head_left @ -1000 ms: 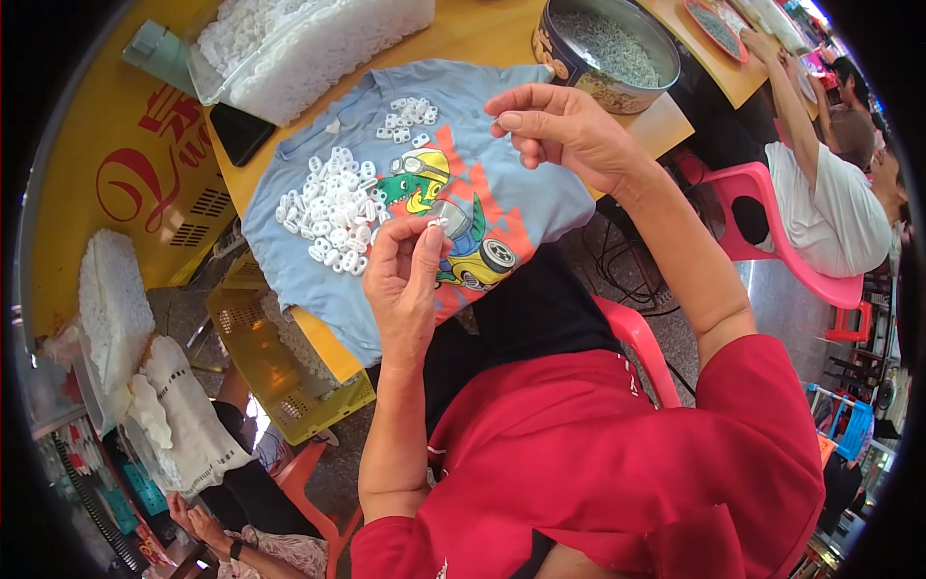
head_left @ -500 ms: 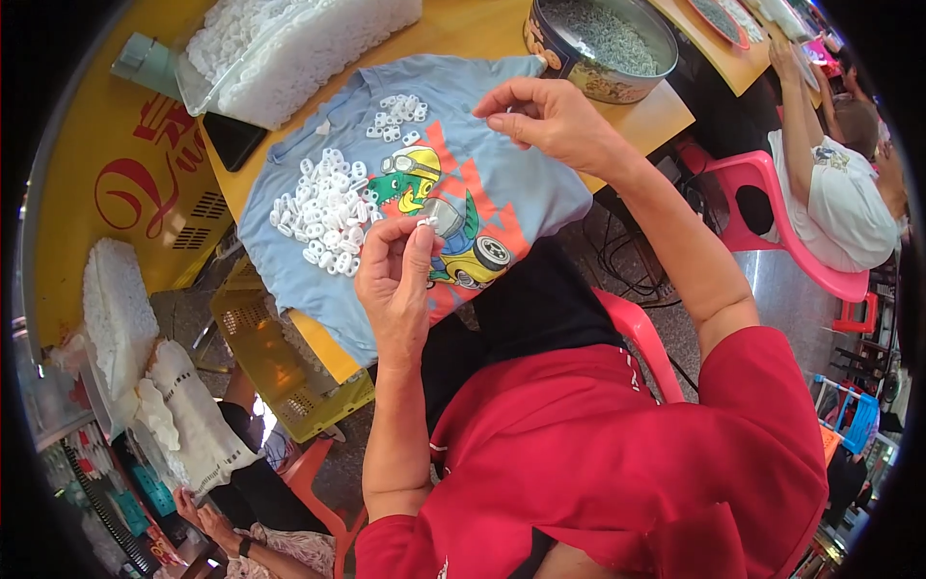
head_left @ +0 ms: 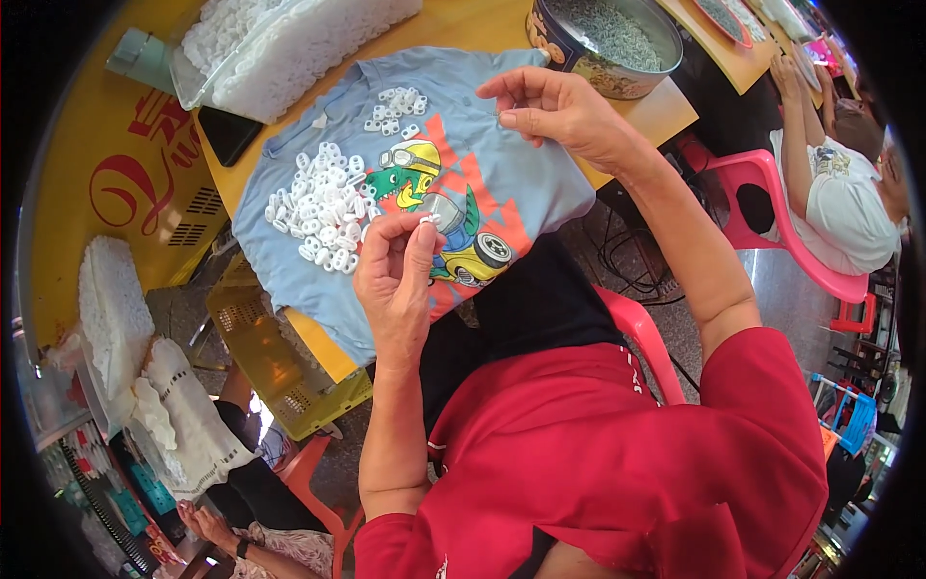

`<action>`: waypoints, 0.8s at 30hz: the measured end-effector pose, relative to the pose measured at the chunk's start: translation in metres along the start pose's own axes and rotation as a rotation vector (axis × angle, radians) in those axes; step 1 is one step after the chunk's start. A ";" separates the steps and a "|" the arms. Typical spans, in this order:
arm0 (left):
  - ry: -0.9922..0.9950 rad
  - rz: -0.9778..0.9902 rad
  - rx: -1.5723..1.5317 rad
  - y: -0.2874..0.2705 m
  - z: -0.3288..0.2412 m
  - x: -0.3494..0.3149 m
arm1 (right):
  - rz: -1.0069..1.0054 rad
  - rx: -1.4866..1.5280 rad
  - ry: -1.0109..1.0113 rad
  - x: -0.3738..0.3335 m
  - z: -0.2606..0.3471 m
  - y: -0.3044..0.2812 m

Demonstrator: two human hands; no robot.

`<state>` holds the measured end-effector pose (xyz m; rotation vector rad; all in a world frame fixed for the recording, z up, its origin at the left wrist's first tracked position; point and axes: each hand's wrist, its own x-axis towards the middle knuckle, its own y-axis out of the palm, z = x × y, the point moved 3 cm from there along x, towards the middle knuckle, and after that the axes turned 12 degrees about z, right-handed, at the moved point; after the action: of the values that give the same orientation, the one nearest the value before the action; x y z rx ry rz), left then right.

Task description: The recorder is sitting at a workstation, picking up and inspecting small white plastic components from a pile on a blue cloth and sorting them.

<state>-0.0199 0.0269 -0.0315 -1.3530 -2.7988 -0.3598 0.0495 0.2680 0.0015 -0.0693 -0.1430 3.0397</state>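
The yellow bench (head_left: pixel 106 183) carries everything here, and spread over its near edge lies a pale blue child's shirt (head_left: pixel 526 193) with a cartoon print, serving as a work cloth. It is soft and limp; part of it hangs over the bench edge toward the person's lap, so a tug on it would likely shift whatever lies on it.

At the far side stands a clear bag (head_left: pixel 289 43) stuffed with white pieces, and to its right a round metal tin (head_left: pixel 617 43) holding small pale bits. A dark phone (head_left: pixel 230 133) lies between the bag and the shirt.

On the shirt sits a heap of small white plastic rings (head_left: pixel 323 207), with a smaller cluster (head_left: pixel 395 108) further back. These look light, hard and smooth, so they would probably slide and scatter easily and are best pinched by the outer rim, one at a time.

The left hand (head_left: pixel 395 280) is raised just above the shirt's print, its grip pinched together on one white ring (head_left: pixel 424 221) between thumb and fingertips. The right hand (head_left: pixel 559 111) hovers over the shirt's far right part, near the tin, thumb and forefinger closed together on something too tiny to make out.
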 end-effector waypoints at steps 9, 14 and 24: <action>-0.004 0.021 0.020 0.000 -0.001 0.000 | -0.032 0.136 0.015 -0.006 0.012 0.008; 0.058 0.019 0.015 0.005 -0.009 0.007 | -0.022 0.100 -0.015 -0.010 0.020 0.017; 0.165 0.124 0.059 0.045 -0.030 0.054 | 0.000 0.197 -0.084 -0.019 0.024 0.021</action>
<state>-0.0215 0.0893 0.0122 -1.4066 -2.5588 -0.3638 0.0649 0.2429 0.0238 0.0734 0.1500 3.0389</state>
